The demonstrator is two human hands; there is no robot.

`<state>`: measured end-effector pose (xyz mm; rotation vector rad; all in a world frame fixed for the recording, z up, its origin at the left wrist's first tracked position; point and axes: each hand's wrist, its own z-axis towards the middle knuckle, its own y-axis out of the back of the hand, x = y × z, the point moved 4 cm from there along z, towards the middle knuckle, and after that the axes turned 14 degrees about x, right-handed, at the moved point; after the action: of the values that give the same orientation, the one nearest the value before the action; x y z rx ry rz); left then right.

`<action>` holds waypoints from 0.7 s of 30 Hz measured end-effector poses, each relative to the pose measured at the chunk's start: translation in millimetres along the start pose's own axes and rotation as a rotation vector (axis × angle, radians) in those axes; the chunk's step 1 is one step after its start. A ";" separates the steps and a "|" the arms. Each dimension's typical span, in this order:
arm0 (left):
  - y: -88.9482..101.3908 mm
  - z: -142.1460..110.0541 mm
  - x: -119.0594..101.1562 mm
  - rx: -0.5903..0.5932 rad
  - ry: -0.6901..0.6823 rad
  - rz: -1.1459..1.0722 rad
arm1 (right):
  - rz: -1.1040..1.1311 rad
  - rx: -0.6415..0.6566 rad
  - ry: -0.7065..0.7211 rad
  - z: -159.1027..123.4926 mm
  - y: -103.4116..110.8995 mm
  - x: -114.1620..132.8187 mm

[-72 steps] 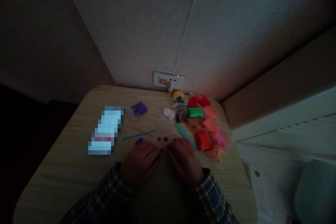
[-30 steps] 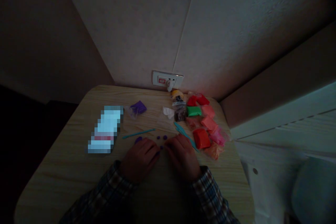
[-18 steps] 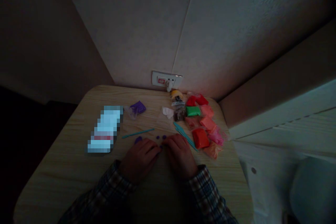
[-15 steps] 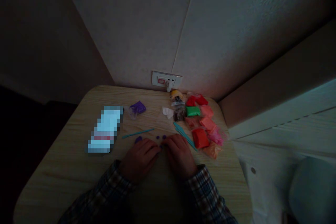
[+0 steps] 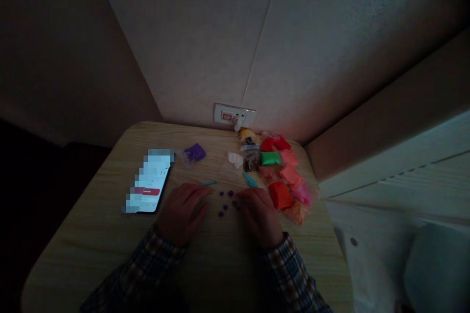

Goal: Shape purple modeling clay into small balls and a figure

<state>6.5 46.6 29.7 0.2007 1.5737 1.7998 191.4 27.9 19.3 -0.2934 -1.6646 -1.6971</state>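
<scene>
Several small purple clay balls (image 5: 231, 193) lie in a loose cluster on the table between my two hands. My left hand (image 5: 181, 212) rests to the left of the cluster, thumb and fingers apart with nothing seen between them. It covers part of a thin blue-green modelling tool (image 5: 208, 183). On the other side, my right hand (image 5: 260, 215) is bent over the table, fingers and thumb a little apart. Its tips are right beside the nearest balls; whether they touch is too dark to tell. More blue-green tools (image 5: 250, 180) show partly behind this hand.
A lit phone (image 5: 152, 186) lies at the left. A purple clay packet (image 5: 194, 152) and a white piece (image 5: 235, 159) lie farther back. Packets of clay, including green (image 5: 270, 158) and red (image 5: 280, 195), crowd the right side. A wall socket (image 5: 234, 115) with a plug is behind the table.
My hands have drawn apart from their close position. More purple balls now show between them. My left hand has shifted left over the tool and hides the purple lump.
</scene>
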 end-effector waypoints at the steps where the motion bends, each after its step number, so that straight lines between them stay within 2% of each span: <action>1: -0.5 -0.5 2.0 -0.002 0.014 0.008 | 0.013 -0.036 -0.031 -1.0 3.4 -3.4; 5: -5.1 -1.8 7.3 0.018 0.053 0.027 | -0.001 -0.110 -0.115 -3.4 6.9 -15.6; 10: -8.9 -2.3 13.4 0.047 0.127 0.033 | -0.090 0.012 -0.129 0.2 -2.6 -17.0; 13: -8.6 -2.4 14.9 0.038 0.138 0.012 | -0.121 0.038 -0.158 2.1 -3.4 -15.4; 17: -8.7 -3.2 16.2 0.008 0.129 -0.021 | -0.059 -0.037 -0.158 1.6 0.2 -14.7; 21: -8.3 -3.7 17.7 -0.023 0.128 -0.039 | 0.040 -0.085 -0.096 0.7 2.5 -12.2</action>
<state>-4.9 54.2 15.3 0.0439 1.6329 1.8303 201.4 32.9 13.7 -0.4526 -1.6463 -1.7505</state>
